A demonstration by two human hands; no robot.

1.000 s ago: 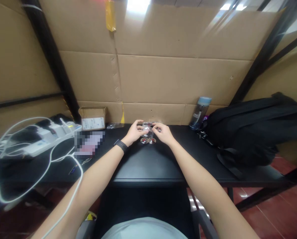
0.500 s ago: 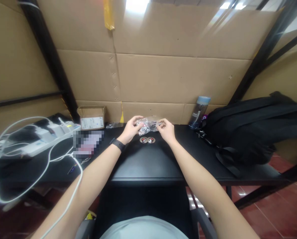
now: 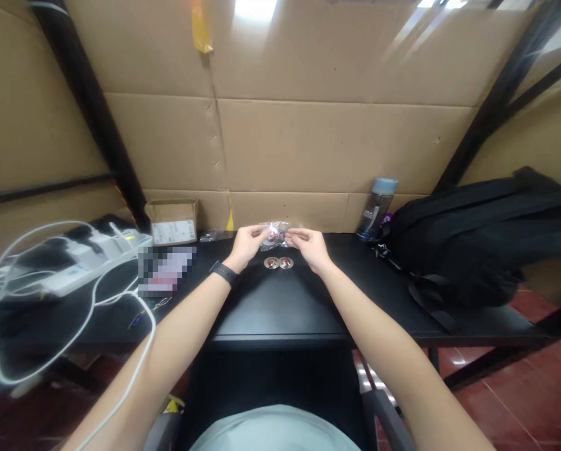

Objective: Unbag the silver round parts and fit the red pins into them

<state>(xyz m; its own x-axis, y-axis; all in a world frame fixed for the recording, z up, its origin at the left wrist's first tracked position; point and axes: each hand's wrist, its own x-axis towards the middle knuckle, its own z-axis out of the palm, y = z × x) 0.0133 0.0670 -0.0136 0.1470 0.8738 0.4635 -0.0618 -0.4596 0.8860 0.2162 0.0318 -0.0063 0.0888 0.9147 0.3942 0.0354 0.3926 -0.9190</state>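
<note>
A small clear plastic bag [image 3: 277, 228] is stretched between my two hands above the far part of the black table. Inside it I see something round with red on it, too small to name. My left hand [image 3: 246, 246], with a dark band at the wrist, is closed on the bag's left side. The fingers of my right hand [image 3: 311, 245] pinch its right side. Just below the bag, two round metallic discs [image 3: 271, 263] with red and white centres lie side by side on the table [image 3: 280, 307], touching or slightly overlapping.
At the left, a white power strip [image 3: 73, 275] with plugs and looping cables stands near a small cardboard box [image 3: 173, 222]. A flat clear wrapper [image 3: 217, 236] lies beside the box. To the right are a blue-lidded bottle [image 3: 377, 210] and a black backpack [image 3: 477, 238]. Cardboard walls [image 3: 299, 144] rise behind.
My right hand has moved left, closer to my left hand, and the bag is bunched narrower between them. The two discs have stayed where they lay.
</note>
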